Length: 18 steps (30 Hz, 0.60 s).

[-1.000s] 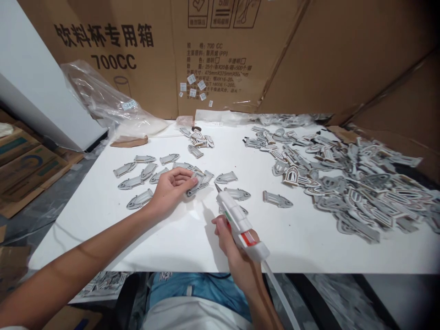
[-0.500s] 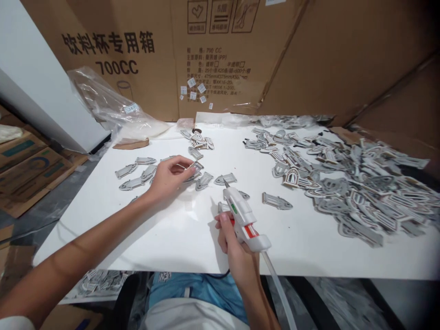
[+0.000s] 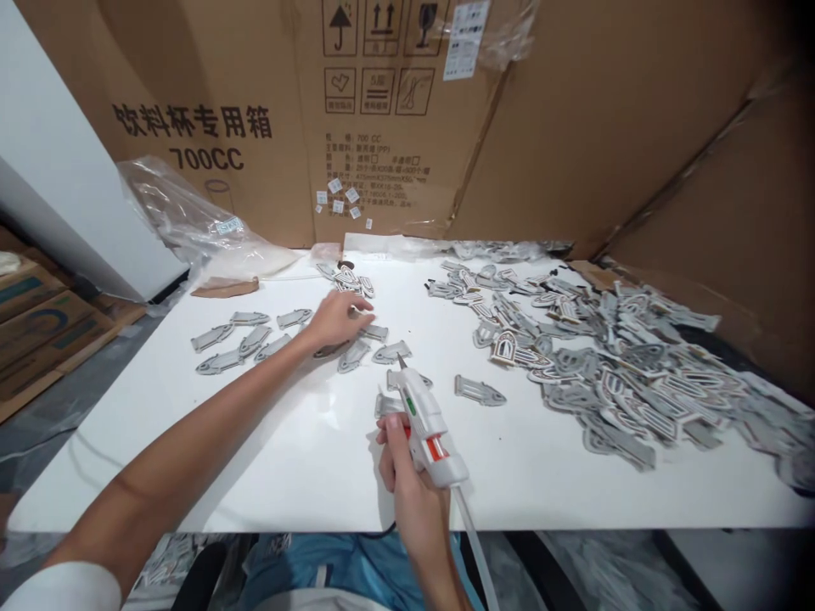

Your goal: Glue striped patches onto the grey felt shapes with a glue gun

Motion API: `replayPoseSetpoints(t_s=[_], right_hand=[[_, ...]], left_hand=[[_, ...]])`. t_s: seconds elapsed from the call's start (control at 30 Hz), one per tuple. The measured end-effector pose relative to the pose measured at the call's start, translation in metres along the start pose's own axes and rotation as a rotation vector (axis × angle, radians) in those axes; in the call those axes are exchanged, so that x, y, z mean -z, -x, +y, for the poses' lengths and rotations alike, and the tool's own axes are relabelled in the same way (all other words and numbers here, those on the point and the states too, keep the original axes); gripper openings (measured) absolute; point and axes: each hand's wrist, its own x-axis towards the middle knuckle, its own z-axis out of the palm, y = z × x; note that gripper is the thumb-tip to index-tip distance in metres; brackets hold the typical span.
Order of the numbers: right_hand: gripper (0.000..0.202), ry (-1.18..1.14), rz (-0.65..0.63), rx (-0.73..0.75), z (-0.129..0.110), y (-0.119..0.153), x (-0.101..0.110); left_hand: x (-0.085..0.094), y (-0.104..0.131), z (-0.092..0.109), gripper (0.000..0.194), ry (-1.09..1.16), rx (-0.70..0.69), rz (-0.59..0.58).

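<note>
My right hand (image 3: 407, 475) is wrapped round a white hot glue gun (image 3: 428, 424) with an orange-red part and a pale cord trailing down. Its nozzle points away from me, close to a grey pointed flat piece (image 3: 393, 352). Farther left, my left hand (image 3: 342, 321) hovers low over the table, thumb and fingers apart and nothing visible between them. Just beyond its thumb lies another grey piece (image 3: 375, 333), partly hidden by the hand. A small heap of white-and-grey pieces (image 3: 347, 278) sits behind the fingers.
Several grey pieces (image 3: 220, 361) lie left of my forearm, and one (image 3: 480, 390) lies right of the glue gun. A large pile of pieces (image 3: 624, 365) covers the table's right side. Cardboard boxes (image 3: 382, 110) stand behind, with a clear plastic bag (image 3: 184, 212) at left.
My left hand has let go of a grey piece, now lying on the table, and has moved toward the small heap behind. The glue gun stays in my right hand. The view has tilted up.
</note>
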Motion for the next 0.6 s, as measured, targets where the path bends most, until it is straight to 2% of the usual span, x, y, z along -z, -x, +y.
replayPoseSetpoints(t_s=[0.07, 0.13, 0.2, 0.3, 0.37, 0.43, 0.53, 0.6], right_hand=[[0.058, -0.021, -0.027, -0.049, -0.001, 0.0, 0.0], [0.059, -0.035, -0.044, -0.067, 0.0, 0.0, 0.0], [0.059, -0.045, -0.045, -0.055, 0.003, -0.001, 0.0], [0.059, -0.066, -0.034, -0.038, 0.005, -0.002, 0.001], [0.058, -0.098, -0.043, -0.044, 0.004, -0.004, 0.001], [0.058, -0.154, -0.075, -0.053, 0.001, -0.005, 0.001], [0.059, -0.247, -0.077, -0.039, -0.006, -0.007, -0.001], [0.062, -0.258, -0.067, -0.045, -0.008, -0.007, -0.002]], left_hand=[[0.01, -0.002, -0.01, 0.031, -0.092, 0.093, 0.1], [0.019, -0.003, -0.019, 0.047, -0.171, 0.164, 0.158], [0.024, -0.003, -0.025, 0.057, -0.214, 0.188, 0.152], [0.029, 0.0, -0.025, 0.059, -0.24, 0.188, 0.121], [0.033, 0.009, -0.016, 0.06, -0.2, 0.188, 0.152], [0.037, 0.024, 0.0, 0.064, -0.046, 0.132, 0.143], [0.043, 0.058, 0.033, 0.074, 0.232, -0.078, -0.065], [0.042, 0.083, 0.053, 0.072, 0.249, -0.17, -0.144]])
